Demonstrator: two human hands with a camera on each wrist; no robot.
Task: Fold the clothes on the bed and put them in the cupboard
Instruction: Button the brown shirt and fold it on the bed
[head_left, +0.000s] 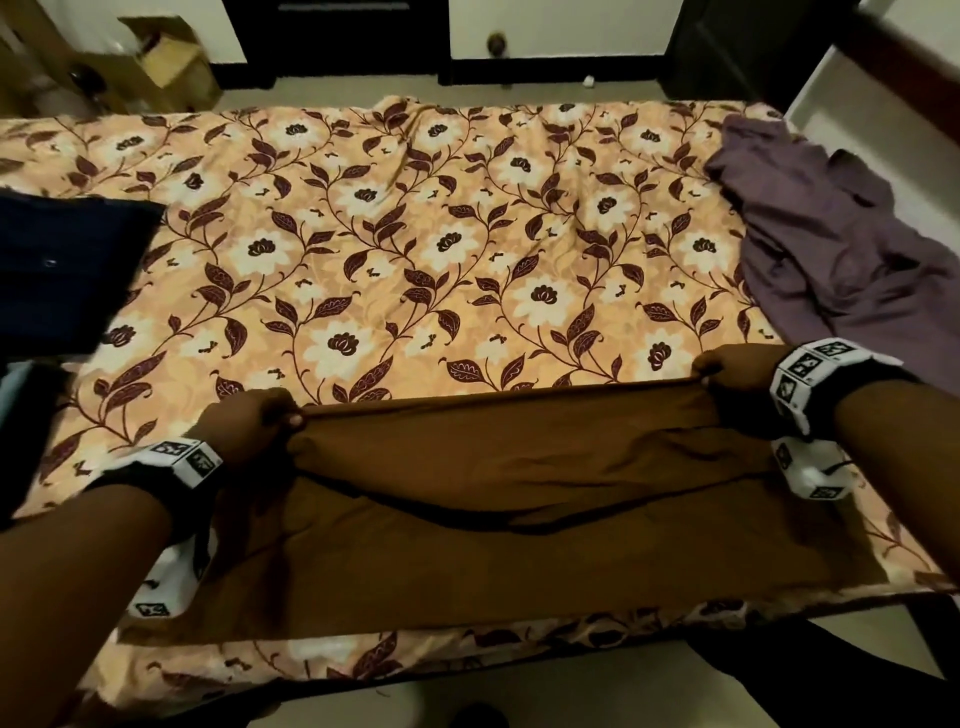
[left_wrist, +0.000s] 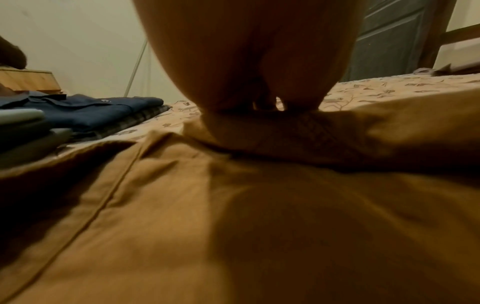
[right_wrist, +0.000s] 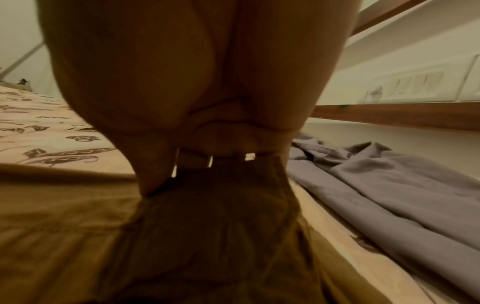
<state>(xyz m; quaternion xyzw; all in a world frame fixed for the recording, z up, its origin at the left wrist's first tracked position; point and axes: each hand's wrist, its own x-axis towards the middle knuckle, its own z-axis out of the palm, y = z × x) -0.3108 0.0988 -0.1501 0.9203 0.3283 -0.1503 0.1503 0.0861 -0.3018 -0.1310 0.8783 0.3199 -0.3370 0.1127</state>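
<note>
The bed (head_left: 415, 249) wears a floral sheet, and along its near edge lies a brown garment (head_left: 519, 545). The left hand (head_left: 249, 426) and right hand (head_left: 732, 371) each pinch an end of its far fold, fingers curled tight on the cloth. Beyond the right fingers sprawls a purple shirt (head_left: 831, 244); past the left fingers sits a folded navy shirt (left_wrist: 85, 111).

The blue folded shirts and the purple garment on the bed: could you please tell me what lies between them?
Only bare flowered bedsheet separates the blue shirts from the purple garment; the head view shows this.
</note>
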